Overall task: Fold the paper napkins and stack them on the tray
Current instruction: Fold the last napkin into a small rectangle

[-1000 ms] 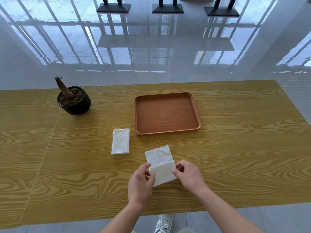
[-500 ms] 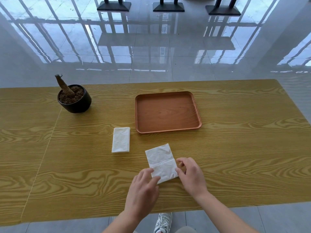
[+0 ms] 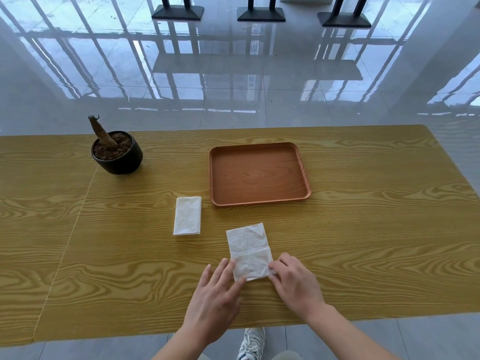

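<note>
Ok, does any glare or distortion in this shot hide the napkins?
Head view: window glare sits on the glossy floor, not the table; wide-angle bending curves the table's far edge; the half-folded napkin, the folded napkin and the tray look sharp and evenly lit.

The worktop (image 3: pixel 363 242) is a long rectangular surface with a yellow wood-grain finish. A straight seam (image 3: pixel 70 245) runs across it on the left side. A round black pot (image 3: pixel 118 159) filled with brown soil (a bare, cut stump leans out of it) stands at the far left. Beyond the far edge lies a glossy floor (image 3: pixel 285 105) of large pale grey tiles. It reflects bright daylight and a grid of dark window bars. Three black square bases (image 3: pixel 261 14), each carrying an upright post, stand in a row at the far side.
</note>
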Tool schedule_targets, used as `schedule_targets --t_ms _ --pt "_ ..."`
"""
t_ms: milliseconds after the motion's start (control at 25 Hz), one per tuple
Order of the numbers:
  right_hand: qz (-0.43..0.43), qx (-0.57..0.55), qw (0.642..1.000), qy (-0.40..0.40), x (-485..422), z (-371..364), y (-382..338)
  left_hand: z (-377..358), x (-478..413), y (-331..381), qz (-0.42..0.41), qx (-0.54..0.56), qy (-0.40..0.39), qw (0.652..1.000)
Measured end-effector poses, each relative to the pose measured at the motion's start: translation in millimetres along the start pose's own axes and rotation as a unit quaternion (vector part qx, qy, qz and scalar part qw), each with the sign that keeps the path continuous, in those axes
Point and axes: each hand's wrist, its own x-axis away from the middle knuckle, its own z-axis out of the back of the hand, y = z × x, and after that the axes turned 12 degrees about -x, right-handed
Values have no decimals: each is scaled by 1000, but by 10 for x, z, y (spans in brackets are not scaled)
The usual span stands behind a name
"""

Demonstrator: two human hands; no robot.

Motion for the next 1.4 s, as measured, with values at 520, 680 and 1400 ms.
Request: schedule_targets --t_ms 520,680,1400 --pt "98 80 992 -12 81 7 0 11 65 5 -23 10 12 1000" --pt "-12 -54 998 30 -141 69 -24 143 -170 -35 71 115 46 990" --pt "-117 -36 991 -54 -954 203 -33 306 -1237 -455 215 192 -97 953"
